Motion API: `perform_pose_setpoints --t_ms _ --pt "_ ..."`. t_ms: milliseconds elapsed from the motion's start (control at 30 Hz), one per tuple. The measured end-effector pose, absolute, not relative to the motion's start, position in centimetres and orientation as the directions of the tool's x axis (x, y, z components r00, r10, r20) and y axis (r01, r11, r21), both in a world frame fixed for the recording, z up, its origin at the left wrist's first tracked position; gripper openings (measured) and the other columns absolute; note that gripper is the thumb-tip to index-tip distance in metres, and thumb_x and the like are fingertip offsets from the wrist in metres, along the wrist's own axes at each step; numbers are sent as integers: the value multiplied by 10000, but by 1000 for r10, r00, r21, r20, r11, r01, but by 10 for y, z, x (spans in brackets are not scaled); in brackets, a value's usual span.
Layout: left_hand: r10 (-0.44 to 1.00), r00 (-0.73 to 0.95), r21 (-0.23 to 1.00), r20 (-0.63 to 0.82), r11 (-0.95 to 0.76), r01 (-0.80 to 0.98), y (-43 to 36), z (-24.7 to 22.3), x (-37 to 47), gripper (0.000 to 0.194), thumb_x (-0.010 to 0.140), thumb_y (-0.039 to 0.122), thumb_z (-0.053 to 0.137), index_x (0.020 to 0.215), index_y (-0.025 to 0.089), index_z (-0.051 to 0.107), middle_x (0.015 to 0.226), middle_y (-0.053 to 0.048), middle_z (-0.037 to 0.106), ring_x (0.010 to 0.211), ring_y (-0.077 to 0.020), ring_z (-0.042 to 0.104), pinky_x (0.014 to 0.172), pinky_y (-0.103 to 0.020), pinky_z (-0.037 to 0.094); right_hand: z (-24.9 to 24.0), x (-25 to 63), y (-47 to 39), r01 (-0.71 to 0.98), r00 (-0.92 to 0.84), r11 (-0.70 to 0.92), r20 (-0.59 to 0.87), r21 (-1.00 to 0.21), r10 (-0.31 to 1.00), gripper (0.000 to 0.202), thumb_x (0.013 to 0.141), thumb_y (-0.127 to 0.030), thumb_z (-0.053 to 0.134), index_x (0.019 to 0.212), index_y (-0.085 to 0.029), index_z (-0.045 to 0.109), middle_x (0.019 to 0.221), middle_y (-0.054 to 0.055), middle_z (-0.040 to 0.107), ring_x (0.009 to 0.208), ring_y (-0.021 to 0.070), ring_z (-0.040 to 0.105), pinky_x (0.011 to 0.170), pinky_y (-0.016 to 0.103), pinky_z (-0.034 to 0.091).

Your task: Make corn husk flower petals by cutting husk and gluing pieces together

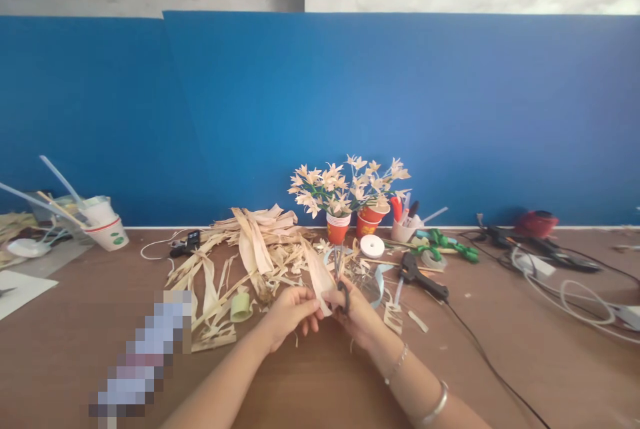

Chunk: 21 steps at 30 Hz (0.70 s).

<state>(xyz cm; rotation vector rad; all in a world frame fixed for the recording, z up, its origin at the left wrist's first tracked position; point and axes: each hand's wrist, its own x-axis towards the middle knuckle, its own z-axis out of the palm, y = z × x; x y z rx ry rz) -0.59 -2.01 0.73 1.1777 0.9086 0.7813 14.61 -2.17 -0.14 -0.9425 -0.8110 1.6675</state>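
Observation:
Between my two hands a pale dried corn husk stands upright over the near part of the table. The fingers of my left hand are closed near its lower edge. My right hand grips a pair of scissors with dark handles, blades pointing away from me, while its thumb and finger also meet the husk. Just beyond lies a heap of dried husks, with scraps and cuttings around it. A light green roll rests left of my left hand.
Husk flowers stand in red paper cups by the blue partition. A white ribbon spool sits near them. A black glue gun trails its cord to the right. White cables and a left-hand paper cup flank the area.

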Motion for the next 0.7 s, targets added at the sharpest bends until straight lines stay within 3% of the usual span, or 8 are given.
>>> perform_pose_setpoints --t_ms 233,467,700 --pt "904 387 983 -182 164 80 -22 7 -3 179 668 303 627 647 140 557 608 -15 642 396 -57 496 361 -161 291 -1 144 -22 -385 -141 -210 -168 -899 976 348 565 -253 738 780 -199 470 522 -80 510 468 79 446 464 191 295" --pt "856 481 982 -189 179 65 -21 3 -8 183 717 311 603 691 144 532 617 -12 626 430 -70 533 370 -156 305 0 145 -22 -406 -161 -225 -173 -886 972 324 576 -204 713 782 -194 463 532 -78 513 487 70 453 477 180 323" --pt "966 250 998 -56 61 -11 -15 -3 -8 252 700 321 640 866 145 570 619 39 569 429 -61 464 382 -168 324 4 145 -25 -170 -222 -152 -112 -974 968 395 552 -250 754 803 -199 453 515 -99 493 438 54 378 443 177 273"
